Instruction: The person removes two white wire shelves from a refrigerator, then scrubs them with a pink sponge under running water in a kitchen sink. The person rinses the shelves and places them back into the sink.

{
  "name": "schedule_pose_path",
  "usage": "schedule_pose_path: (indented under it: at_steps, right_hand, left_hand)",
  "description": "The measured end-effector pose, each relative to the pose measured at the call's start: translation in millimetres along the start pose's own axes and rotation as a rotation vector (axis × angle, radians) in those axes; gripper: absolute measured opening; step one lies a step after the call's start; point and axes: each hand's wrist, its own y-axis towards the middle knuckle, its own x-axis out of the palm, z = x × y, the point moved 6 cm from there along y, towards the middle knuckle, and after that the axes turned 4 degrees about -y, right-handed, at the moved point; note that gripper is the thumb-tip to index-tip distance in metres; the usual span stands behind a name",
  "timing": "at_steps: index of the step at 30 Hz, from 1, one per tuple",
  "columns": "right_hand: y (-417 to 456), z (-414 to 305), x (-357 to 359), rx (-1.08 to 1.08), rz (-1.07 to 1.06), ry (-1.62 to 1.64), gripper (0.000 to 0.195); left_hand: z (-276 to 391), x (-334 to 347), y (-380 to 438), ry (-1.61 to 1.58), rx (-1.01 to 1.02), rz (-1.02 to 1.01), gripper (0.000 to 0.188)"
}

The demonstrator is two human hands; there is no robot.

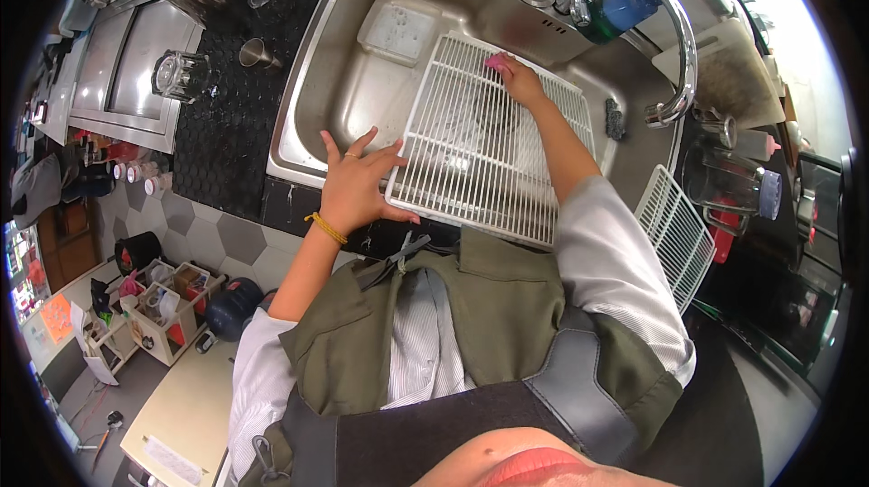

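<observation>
A white wire rack (475, 141) lies tilted across the stainless steel sink (319, 100), its near edge by the front rim. My right hand (521, 82) grips a pink sponge or cloth (499, 60), pressed to the far part of the rack. At the rack's near left corner is my left hand (360, 181), fingers spread, with the thumb along the near edge and fingertips by the left side. Behind the rack, in the far left of the basin, sits a clear plastic container (399, 27) with drops on it. The drain shows partly through the wires.
A curved chrome faucet (686, 46) arches over the sink's right side, beside a blue-green bottle (618, 15). A grey scrubber (614, 119) lies in the basin. On the right are a second wire rack (675, 236) and a blender jar (730, 181). A glass jug (182, 76) stands on the left black mat (231, 127).
</observation>
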Motion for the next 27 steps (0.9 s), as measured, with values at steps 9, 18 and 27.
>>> schedule_pose_path:
  at_steps: [9,18,27]
  right_hand:
    - [-102,-105,-59,-0.255,-0.312,0.325,0.029]
    - [-113,-77,-72,-0.161,-0.177,0.248,0.030]
    - [-32,-1,-15,0.081,0.004,0.070,0.023]
  left_hand:
    - [-7,6,-13,0.012,-0.038,0.068,0.082]
    - [-10,3,-13,0.019,-0.059,0.068,0.080]
    - [-1,4,-12,-0.014,-0.026,0.038,0.081]
